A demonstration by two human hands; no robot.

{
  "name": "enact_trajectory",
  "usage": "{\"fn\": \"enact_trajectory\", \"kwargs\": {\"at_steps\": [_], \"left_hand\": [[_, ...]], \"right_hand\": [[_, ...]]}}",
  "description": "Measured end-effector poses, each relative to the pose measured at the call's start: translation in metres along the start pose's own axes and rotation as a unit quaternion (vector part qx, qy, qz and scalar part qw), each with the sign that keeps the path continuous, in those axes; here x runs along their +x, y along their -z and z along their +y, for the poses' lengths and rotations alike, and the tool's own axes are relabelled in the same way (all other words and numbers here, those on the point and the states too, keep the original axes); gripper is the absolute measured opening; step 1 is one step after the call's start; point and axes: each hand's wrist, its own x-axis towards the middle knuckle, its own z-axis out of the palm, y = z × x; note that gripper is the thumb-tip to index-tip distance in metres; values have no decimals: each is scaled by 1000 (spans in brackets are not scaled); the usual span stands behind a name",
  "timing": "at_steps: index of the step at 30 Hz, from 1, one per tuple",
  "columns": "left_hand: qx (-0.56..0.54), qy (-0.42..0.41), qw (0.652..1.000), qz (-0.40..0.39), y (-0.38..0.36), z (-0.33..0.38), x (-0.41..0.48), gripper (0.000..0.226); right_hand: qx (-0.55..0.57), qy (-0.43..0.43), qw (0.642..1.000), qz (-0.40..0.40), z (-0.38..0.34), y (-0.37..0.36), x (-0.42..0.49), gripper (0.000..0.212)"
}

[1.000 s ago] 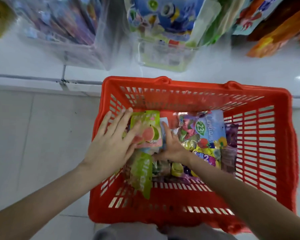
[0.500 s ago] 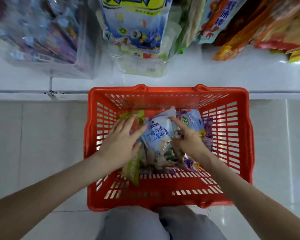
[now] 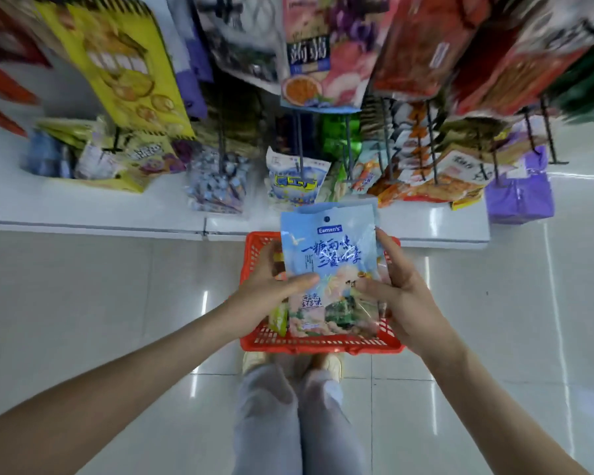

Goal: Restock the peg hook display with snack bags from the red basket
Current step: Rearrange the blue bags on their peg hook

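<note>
Fingers (image 3: 302, 281) of your left hand (image 3: 268, 298): thumb laid across the front of the light blue snack bag (image 3: 330, 248), the others curled behind its left edge.
Fingers (image 3: 390, 255) of your right hand (image 3: 405, 299): wrapped round the bag's right edge, thumb on the front.
Bag: upright, printed face toward you, hang hole at the top, held at mid-frame above the red basket (image 3: 319, 346).
Basket: on the tiled floor, just in front of the white base shelf (image 3: 83, 214); a yellow-green packet (image 3: 277, 318) shows at its left side.
Peg hook display (image 3: 299, 145): upper half of the frame, with dark hooks carrying a yellow bag (image 3: 117, 63), a pink fruit-print bag (image 3: 316, 56) and a blue-and-white bag (image 3: 295, 181) just above the one you hold.
Your pale trouser legs (image 3: 288, 423): bottom centre.
</note>
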Motion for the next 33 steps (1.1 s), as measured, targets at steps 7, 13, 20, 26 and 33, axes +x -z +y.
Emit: {"fn": "enact_trajectory", "kwargs": {"at_steps": [7,13,20,26,33], "left_hand": [[20,-20,997,66,-2,151,-122,25],[39,-88,988,120,-1,243,-211,35],[-19,-218,967,128,20,306,-274,18],[3,-231,969,86,49,340,-298,31],[7,-272,956,107,107,391,-326,50]], "right_hand": [[21,42,996,-70,-135,-85,-75,60],[20,111,988,-104,-222,-145,-124,57],[-4,156,974,-162,-286,-200,-148,54],[-55,194,966,-161,-317,-244,-150,41],[-93,283,950,-93,-350,-311,-136,38]]}}
